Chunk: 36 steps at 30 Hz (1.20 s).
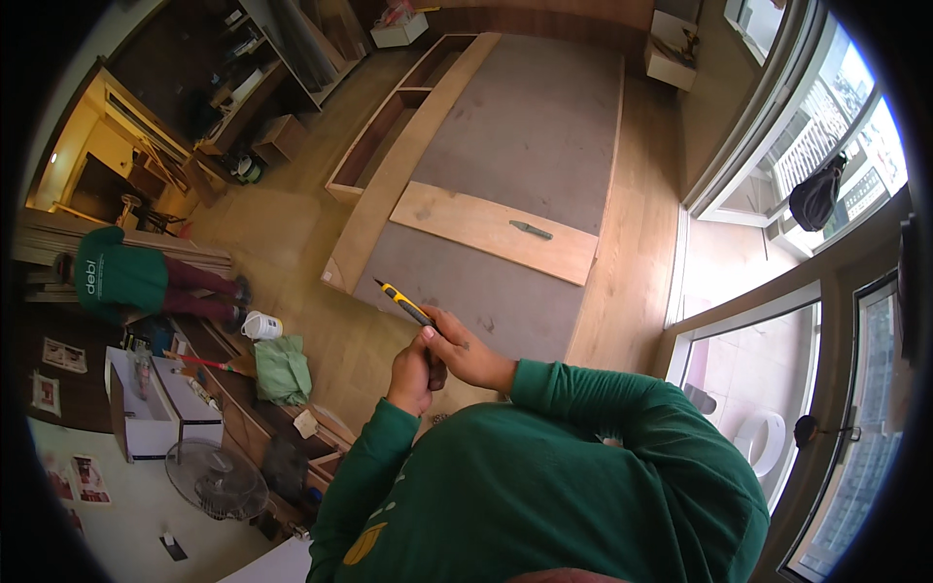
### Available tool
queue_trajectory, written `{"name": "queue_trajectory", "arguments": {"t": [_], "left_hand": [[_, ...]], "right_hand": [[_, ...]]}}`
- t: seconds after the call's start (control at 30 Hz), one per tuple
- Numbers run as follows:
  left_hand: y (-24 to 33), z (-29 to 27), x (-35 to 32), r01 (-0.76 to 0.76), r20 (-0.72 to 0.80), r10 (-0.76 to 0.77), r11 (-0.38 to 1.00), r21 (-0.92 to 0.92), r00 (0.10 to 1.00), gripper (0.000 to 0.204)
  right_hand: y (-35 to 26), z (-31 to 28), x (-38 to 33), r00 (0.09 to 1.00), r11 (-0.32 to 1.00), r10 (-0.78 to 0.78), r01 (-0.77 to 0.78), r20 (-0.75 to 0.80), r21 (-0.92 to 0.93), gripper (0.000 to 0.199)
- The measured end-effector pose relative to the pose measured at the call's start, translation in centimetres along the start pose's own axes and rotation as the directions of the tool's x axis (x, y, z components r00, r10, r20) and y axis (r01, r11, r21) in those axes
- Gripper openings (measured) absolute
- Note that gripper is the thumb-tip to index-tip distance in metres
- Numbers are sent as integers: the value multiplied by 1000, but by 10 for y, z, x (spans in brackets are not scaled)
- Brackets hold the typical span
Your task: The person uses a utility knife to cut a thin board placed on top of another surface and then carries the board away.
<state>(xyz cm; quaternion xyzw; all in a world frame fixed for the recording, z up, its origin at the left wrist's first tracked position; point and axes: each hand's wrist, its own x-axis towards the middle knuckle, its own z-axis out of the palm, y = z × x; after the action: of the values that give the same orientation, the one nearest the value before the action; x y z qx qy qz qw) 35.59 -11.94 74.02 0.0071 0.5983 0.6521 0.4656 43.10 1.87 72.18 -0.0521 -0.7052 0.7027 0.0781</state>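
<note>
Wood-floor workshop, grey panel [525, 146] | we see white bucket [260, 325], contents unclear | both left hand [413, 374], right hand [465, 348] grasping yellow utility knife [406, 306]

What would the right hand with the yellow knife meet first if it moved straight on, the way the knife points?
Probably nothing close by: the right hand aims the yellow knife up and left, over the grey board, toward its long wooden side plank. Depth is unclear.

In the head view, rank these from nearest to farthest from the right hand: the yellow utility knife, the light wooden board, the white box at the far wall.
1. Yellow utility knife: held in the right hand, blade end pointing up-left.
2. Light wooden board: lying across the grey panel, ahead of the hands.
3. White box: far end of the room, top of the picture.
</note>
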Motion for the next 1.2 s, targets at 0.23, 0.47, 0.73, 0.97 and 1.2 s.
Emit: {"name": "queue_trajectory", "arguments": {"t": [0.23, 0.47, 0.73, 0.97, 1.2], "left_hand": [[-2, 22, -7, -461, 183, 786, 143, 876, 591, 22], [-37, -19, 20, -368, -35, 461, 748, 552, 886, 23], [-6, 15, 0, -421, 137, 809, 146, 895, 571, 41], [-4, 20, -9, -335, -69, 449, 753, 566, 891, 48], [-4, 8, -12, -72, -87, 122, 896, 438, 989, 61]], "right_hand": [[-28, -10, 1, 987, 934, 141, -157, 73, 321, 57], [-17, -6, 4, 989, 986, 91, -105, 114, 127, 57], [-20, -14, 12, 969, 944, 200, -230, 145, 237, 53], [-24, -12, 7, 945, 935, 265, -300, 191, 189, 54], [-10, -19, 1, 946, 902, 270, -314, 182, 297, 55]]}}
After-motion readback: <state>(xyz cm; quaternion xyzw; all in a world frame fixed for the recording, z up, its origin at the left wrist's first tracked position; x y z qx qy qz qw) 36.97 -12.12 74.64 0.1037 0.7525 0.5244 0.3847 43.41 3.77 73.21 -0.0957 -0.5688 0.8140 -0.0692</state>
